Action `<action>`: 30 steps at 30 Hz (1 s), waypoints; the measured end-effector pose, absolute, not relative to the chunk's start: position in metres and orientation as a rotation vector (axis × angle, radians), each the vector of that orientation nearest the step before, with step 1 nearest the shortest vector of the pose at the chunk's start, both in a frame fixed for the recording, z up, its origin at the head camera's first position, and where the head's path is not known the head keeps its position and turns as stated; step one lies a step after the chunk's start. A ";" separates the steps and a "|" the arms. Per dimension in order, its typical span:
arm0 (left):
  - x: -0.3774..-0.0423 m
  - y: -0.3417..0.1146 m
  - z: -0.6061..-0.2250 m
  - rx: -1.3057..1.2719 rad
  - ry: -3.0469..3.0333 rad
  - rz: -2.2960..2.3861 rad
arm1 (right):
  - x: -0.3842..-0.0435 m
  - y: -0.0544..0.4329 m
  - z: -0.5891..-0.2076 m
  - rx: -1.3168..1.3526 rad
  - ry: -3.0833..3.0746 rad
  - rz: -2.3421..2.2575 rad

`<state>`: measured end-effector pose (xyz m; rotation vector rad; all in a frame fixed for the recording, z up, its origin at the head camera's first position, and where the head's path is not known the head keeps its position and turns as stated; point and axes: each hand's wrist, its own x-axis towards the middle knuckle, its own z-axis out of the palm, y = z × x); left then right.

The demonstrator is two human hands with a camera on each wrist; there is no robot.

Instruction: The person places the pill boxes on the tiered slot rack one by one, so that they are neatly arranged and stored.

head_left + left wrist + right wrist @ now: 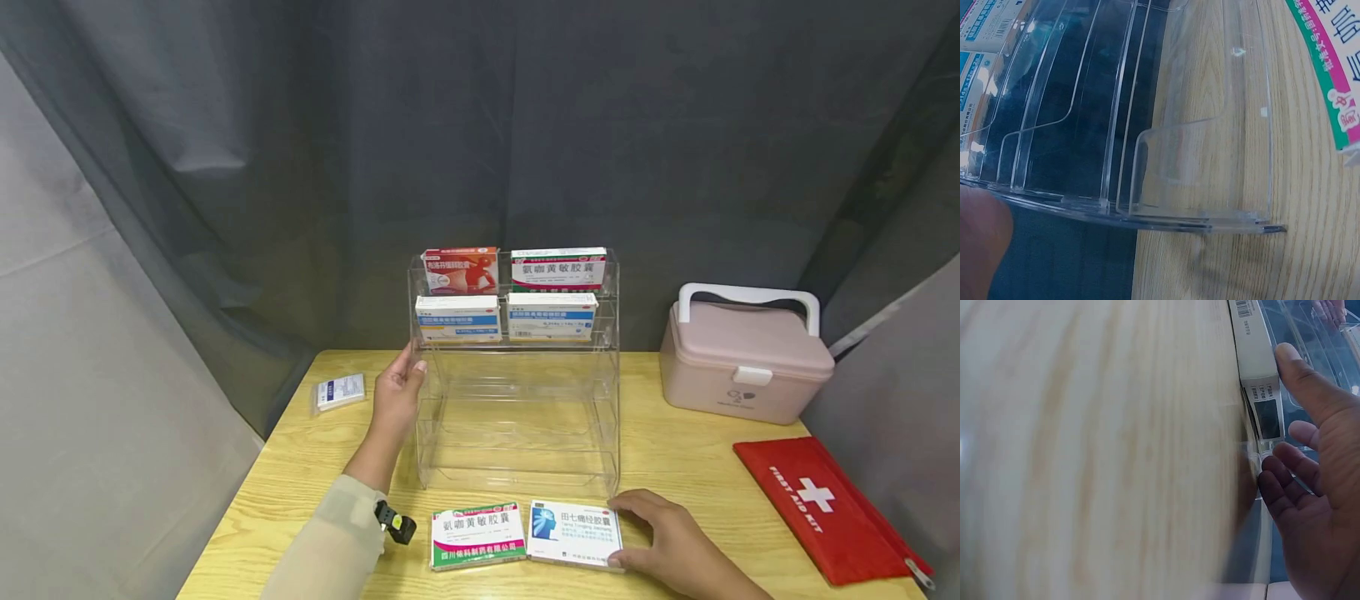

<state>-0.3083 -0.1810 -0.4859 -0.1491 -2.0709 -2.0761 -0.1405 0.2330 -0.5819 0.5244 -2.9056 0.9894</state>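
Right hand [667, 533] pinches a white box [575, 536] on the counter [675, 458]. Left hand [396, 398] grips the clear rack [517, 481].

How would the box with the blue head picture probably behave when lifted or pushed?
The box looks like thin printed card, so it is probably light and may dent if squeezed. Flat-sided and lying on its broad face, it would likely slide, not roll.
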 end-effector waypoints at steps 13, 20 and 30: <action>-0.307 -0.182 -0.486 -0.146 -2.093 -2.081 | -0.141 0.243 -0.579 0.587 -3.033 1.061; -0.307 -0.182 -0.486 -0.155 -2.098 -2.085 | -0.141 0.257 -0.571 0.561 -3.152 1.076; -0.308 -0.181 -0.487 -0.145 -2.071 -2.082 | -0.144 0.263 -0.568 0.517 -3.192 1.062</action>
